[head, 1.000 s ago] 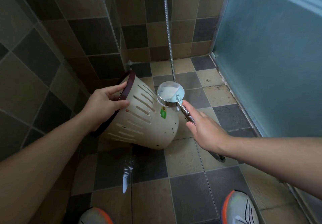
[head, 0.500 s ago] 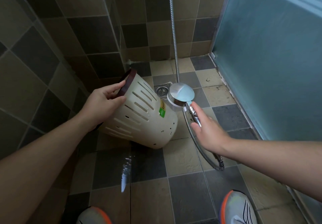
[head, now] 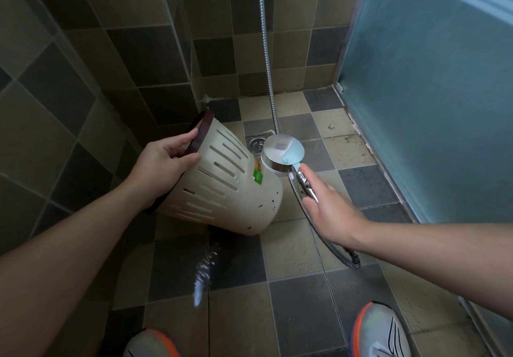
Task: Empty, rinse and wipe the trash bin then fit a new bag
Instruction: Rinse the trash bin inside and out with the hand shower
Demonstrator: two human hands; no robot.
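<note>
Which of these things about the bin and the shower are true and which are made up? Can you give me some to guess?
1. The left hand grips the trash bin by its dark rim. True.
2. The bin stands upright on the floor. False: it is tipped on its side, its bottom toward the shower head.
3. The right hand holds the shower head's handle. True.
4. The bin has a bag in it. False: no bag shows at its rim or through its slots.
5. A floor drain lies behind the bin. True.
6. The person is barefoot. False: shoes with orange edges show at the bottom.
</note>
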